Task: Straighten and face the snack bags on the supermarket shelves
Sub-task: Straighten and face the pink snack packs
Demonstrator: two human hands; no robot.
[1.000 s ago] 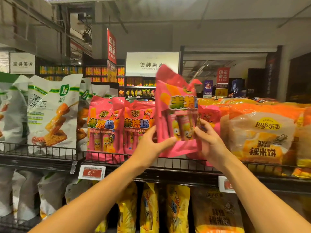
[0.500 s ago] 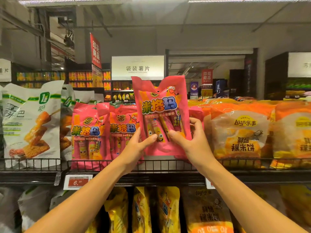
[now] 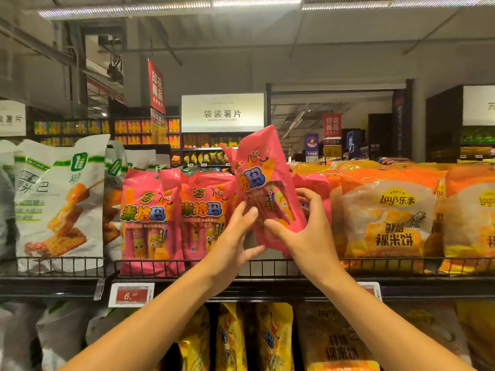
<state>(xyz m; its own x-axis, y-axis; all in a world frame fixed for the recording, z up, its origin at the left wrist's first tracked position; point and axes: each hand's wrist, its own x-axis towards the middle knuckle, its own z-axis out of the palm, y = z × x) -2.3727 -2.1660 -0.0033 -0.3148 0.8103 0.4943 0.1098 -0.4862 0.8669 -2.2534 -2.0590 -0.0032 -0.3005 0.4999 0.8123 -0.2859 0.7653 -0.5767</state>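
Comparing this moment with the view half a second earlier, the pink snack bag (image 3: 263, 180) had been turned from square-on to edge-on and tilted, its top leaning left of upright and only part of its front print legible. Both hands were grasping it: the left hand (image 3: 233, 236) had its fingers laid against the lower left face with the thumb below, and the right hand (image 3: 308, 231) was curled around the lower right edge. The bag was held above the wire shelf rail (image 3: 267, 267), in front of the gap to the right of the two pink bags (image 3: 176, 218) already standing faced. In my judgement the rotation indicated the bag was being angled for insertion into that gap, so facing was under way but not complete. Legible writing: the standing pink bags carried large cartoon lettering reading 米塔玛; the orange bags (image 3: 388, 218) at right read "Lay's乐事" and 粿米饼; the overhead sign (image 3: 222, 113) read 袋装薯片 with small English below, apparently "bagged potato chips"; the red price tag (image 3: 131, 294) showed a 6. The white bags (image 3: 59, 204) at left bore green banding; their text was too blurred to read reliably.
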